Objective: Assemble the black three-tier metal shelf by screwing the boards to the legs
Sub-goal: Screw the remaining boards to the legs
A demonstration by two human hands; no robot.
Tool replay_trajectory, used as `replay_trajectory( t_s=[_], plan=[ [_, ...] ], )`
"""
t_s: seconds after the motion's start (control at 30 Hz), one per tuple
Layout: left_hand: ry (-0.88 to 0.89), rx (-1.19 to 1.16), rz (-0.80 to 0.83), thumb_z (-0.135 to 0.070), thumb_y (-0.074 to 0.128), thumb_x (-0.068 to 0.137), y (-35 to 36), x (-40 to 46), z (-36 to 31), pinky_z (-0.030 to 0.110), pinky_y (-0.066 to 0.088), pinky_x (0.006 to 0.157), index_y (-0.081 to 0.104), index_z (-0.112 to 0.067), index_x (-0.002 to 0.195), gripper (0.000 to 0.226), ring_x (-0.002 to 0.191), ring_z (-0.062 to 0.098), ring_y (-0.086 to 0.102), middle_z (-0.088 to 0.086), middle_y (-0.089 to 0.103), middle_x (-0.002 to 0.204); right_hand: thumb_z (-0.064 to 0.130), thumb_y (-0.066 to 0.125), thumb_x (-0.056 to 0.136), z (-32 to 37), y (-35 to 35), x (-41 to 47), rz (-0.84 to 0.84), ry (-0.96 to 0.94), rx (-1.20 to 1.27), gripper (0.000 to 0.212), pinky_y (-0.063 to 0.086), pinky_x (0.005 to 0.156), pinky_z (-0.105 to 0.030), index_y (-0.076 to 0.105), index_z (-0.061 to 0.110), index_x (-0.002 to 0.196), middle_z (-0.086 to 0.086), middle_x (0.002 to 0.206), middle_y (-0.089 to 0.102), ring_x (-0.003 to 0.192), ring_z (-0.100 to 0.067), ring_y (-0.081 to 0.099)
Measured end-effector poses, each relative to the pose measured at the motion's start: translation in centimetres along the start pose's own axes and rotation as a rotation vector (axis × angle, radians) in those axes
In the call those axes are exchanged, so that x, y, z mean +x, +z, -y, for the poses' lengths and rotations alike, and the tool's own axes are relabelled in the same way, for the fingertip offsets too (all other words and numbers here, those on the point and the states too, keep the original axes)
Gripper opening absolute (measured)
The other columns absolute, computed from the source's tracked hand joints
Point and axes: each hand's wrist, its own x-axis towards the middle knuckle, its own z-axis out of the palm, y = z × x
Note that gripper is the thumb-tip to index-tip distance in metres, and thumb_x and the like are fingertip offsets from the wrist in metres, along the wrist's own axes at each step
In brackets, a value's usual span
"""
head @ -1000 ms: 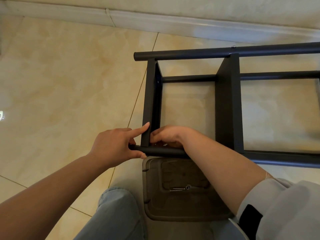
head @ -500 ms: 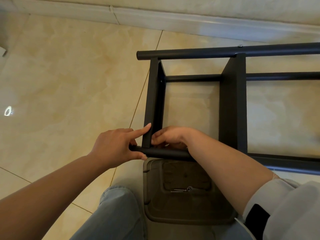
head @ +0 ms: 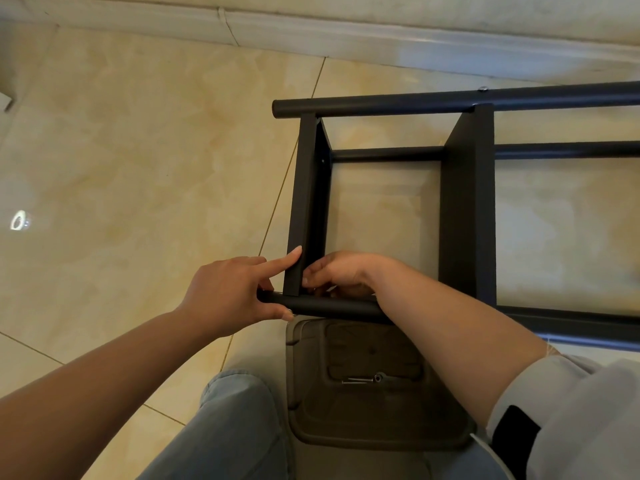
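- The left hand (head: 228, 292) sits at lower centre of the frame, gripping the end of the near leg (head: 332, 306): thumb under the tube, curled fingers over it, and the index finger straight, its tip touching the outer face of the end board (head: 308, 202).
- The right hand (head: 341, 273) is just right of it, inside the corner where that board meets the near leg. Its fingers are curled down against the joint; whether they pinch anything there is hidden.
- The shelf (head: 464, 209) lies on its side on the floor (head: 138, 168), filling the right half of the frame.
- The far leg (head: 415, 103) runs across the upper right, with a screw head (head: 482, 88) showing on top of it.
- A lower rail (head: 384, 154) runs parallel beneath it.
- The second board (head: 467, 216) stands right of centre between the far and near legs, well apart from the end board.
- A brown plastic stool (head: 374, 393) sits at bottom centre, just below the near leg, partly under the right forearm.
- Screws (head: 360, 380) and a small nut lie in the stool's recessed top.
- A knee in blue jeans (head: 239, 420) is at the bottom, left of the stool.
- A grey sleeve (head: 571, 417) fills the bottom right corner.
- A pale skirting (head: 311, 32) runs along the top of the frame.
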Motion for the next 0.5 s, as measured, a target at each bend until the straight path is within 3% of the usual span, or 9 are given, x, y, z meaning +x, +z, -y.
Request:
replay_trajectory(
  t_s=[0.23,0.33,0.5],
  plan=[
    [-0.005,-0.009,0.078,-0.074,0.037,0.061,-0.22,0.08,-0.05,0.014,0.039,0.057,-0.009,-0.056,0.129,0.084,0.079,0.003,0.047,-0.018,0.058,0.095,0.024,0.056,0.092,-0.05,-0.07,0.06,0.014,0.008,-0.007,0.007,0.042,0.091,-0.035,0.063,0.023,0.092,-0.001,0.093,0.061,0.091,-0.017,0.055],
    [0.002,0.012,0.085,-0.074,0.037,0.063,-0.25,0.10,-0.14,0.013,0.038,0.058,-0.010,-0.055,0.129,0.084,0.080,0.002,0.046,-0.018,0.058,0.096,0.020,0.057,0.091,-0.16,-0.22,0.30,0.035,0.006,0.021,0.008,0.039,0.097,-0.038,0.064,0.026,0.091,0.002,0.094,0.062,0.096,-0.018,0.054],
    [0.007,0.164,0.087,-0.076,0.030,0.063,-0.52,0.00,-0.49,0.016,0.040,0.059,-0.012,-0.051,0.134,0.086,0.084,0.004,0.045,-0.016,0.049,0.106,0.024,0.057,0.091,-0.14,-0.22,0.42,0.027,0.014,-0.006,0.008,0.040,0.099,-0.040,0.065,0.021,0.093,-0.001,0.093,0.062,0.095,-0.020,0.055]
  ],
)
